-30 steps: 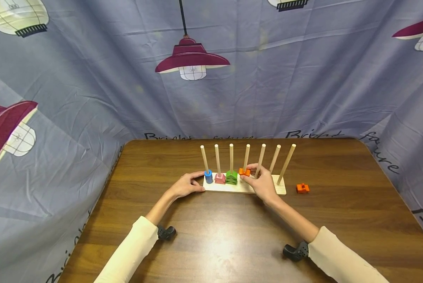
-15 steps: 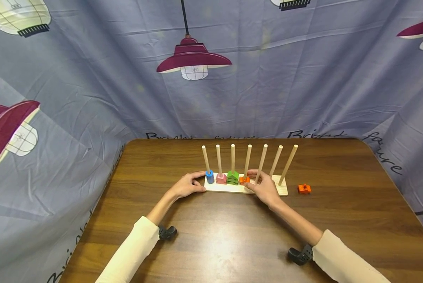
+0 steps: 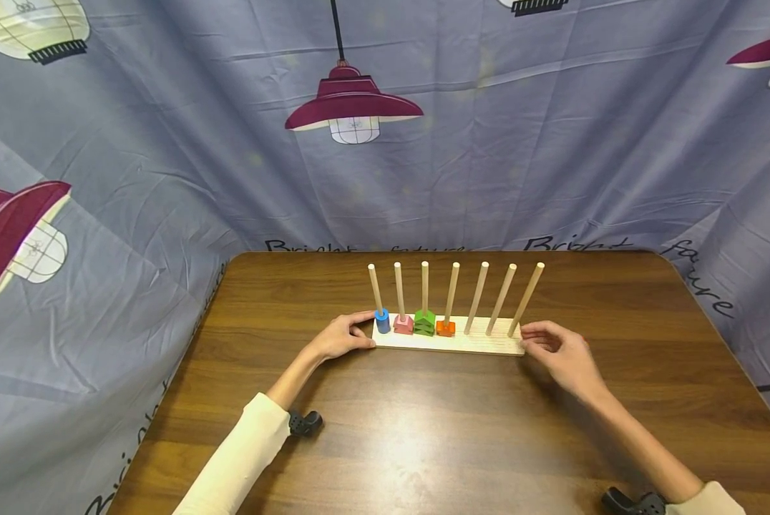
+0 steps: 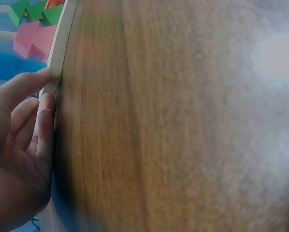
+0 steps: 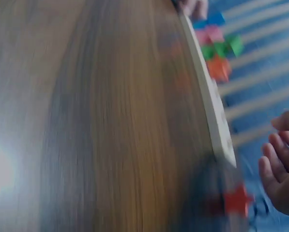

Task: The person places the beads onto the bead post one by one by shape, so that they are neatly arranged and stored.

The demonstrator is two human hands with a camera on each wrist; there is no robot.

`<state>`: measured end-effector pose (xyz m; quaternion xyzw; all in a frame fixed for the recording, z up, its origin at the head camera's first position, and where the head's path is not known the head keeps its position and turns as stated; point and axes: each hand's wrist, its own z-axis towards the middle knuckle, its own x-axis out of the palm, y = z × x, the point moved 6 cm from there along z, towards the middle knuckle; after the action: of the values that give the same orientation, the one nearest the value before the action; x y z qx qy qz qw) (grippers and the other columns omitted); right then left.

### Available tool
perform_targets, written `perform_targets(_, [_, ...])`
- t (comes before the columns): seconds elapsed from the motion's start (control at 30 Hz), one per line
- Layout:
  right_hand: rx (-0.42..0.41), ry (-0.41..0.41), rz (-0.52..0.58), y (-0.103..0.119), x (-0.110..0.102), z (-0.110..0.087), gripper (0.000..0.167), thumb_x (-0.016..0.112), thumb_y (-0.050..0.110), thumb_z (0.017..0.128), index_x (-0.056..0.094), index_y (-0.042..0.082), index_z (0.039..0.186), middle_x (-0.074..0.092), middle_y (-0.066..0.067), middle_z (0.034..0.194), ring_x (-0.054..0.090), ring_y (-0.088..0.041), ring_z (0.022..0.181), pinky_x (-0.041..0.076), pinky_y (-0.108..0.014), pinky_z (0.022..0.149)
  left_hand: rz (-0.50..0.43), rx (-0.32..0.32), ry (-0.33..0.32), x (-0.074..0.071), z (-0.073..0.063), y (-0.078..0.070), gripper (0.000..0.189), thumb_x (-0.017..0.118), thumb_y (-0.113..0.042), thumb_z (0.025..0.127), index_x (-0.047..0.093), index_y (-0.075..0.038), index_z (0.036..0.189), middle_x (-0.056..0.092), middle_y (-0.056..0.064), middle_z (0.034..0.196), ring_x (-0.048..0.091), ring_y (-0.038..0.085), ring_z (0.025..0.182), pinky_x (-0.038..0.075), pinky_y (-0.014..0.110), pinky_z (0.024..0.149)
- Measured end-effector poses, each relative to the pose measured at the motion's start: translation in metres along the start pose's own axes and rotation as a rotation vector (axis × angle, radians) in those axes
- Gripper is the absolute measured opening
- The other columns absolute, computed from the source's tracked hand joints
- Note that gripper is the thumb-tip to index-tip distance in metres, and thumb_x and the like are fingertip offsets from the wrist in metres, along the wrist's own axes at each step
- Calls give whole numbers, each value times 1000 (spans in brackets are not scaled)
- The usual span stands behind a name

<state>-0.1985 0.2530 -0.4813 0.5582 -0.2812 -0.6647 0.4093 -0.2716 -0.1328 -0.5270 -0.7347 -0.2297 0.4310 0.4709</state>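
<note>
A pale wooden peg board (image 3: 465, 344) with a row of upright pegs stands on the table. From its left end its pegs bear blue cylindrical pieces (image 3: 382, 325), pink pieces (image 3: 403, 327), green notched pieces (image 3: 424, 327) and an orange block (image 3: 446, 330). My left hand (image 3: 338, 337) holds the board's left end, thumb at the near corner. Beside the right end is my right hand (image 3: 568, 357), its fingers loosely bent with nothing visible between them. An orange-red piece (image 5: 237, 200) lies past that end in the blurred right wrist view; the hand hides it in the head view.
The brown wooden table (image 3: 391, 443) reaches back to a grey-blue curtain (image 3: 462, 172) printed with lamps. Bare pegs (image 3: 502, 300) rise from the board's right part. A black wrist device (image 3: 305, 424) sits at the left cuff.
The orange block has slid down its peg onto the board. My right hand has let go of it and moved right, past the board's end. The left hand has stayed put.
</note>
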Motion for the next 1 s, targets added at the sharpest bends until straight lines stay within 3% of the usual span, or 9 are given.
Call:
perform_targets(0.07, [-8, -44, -111, -7, -20, -5, 30, 76, 5, 88, 68, -2, 116, 69, -19, 108, 68, -14, 89, 49, -18, 73, 2, 0, 1, 0, 0, -1, 69, 75, -4, 88, 44, 2, 149, 73, 7, 80, 66, 13, 77, 45, 28, 79])
perform_targets(0.17, [11, -34, -215, -22, -40, -10, 45, 80, 12, 86, 64, 2, 127, 62, -21, 121, 65, -35, 102, 48, -25, 78, 4, -3, 1, -1, -1, -1, 69, 75, -4, 88, 44, 1, 149, 73, 7, 80, 66, 13, 78, 45, 29, 82])
perform_targets(0.23, [20, -3, -224, -34, -45, -12, 54, 81, 11, 84, 58, 0, 132, 58, -25, 127, 58, -46, 110, 46, -24, 82, 8, -7, 0, 0, -1, -1, 69, 75, -4, 88, 44, 1, 149, 73, 6, 80, 66, 13, 78, 45, 28, 82])
perform_targets(0.3, [42, 28, -198, -45, -46, -13, 59, 82, 10, 84, 55, -3, 135, 55, -28, 130, 55, -46, 113, 43, -15, 84, 9, -4, -1, 0, -1, -1, 69, 75, -4, 88, 44, 1, 149, 73, 6, 79, 66, 13, 78, 45, 28, 81])
perform_targets(0.37, [56, 42, -179, -55, -46, -14, 59, 82, 11, 84, 54, -5, 135, 56, -30, 130, 56, -34, 115, 37, -7, 83, 6, -5, -3, 0, -1, -1, 69, 76, -4, 87, 44, 0, 149, 73, 6, 79, 66, 13, 78, 45, 28, 80])
perform_targets(0.57, [50, 38, -151, -67, -47, -9, 44, 79, 6, 85, 63, -5, 125, 64, -27, 119, 52, 9, 99, 41, -8, 80, 5, 4, 0, 1, 0, -1, 69, 76, -5, 88, 44, 1, 149, 73, 6, 80, 65, 12, 77, 45, 28, 78])
perform_targets(0.8, [70, 30, -185, -63, -50, -5, 31, 79, 6, 86, 69, -4, 114, 69, -24, 107, 60, 5, 84, 45, -10, 71, 19, 5, -11, 0, 0, -2, 69, 76, -4, 87, 45, 1, 148, 72, 6, 80, 64, 11, 76, 45, 27, 76])
perform_targets(0.9, [78, 12, -121, -57, -53, -5, 32, 78, 9, 88, 68, -5, 115, 71, -20, 104, 61, 7, 83, 46, -12, 70, 16, 12, -13, 0, 0, -3, 69, 76, -3, 86, 45, 2, 148, 73, 7, 79, 64, 10, 74, 45, 26, 74])
perform_targets(1.0, [60, -27, -17, -38, -60, -3, 32, 77, 6, 88, 66, -8, 114, 73, -4, 100, 64, 5, 83, 48, -13, 70, 10, 18, -12, 0, 1, -2, 68, 76, -2, 86, 46, 3, 147, 73, 8, 79, 63, 9, 73, 44, 24, 71])
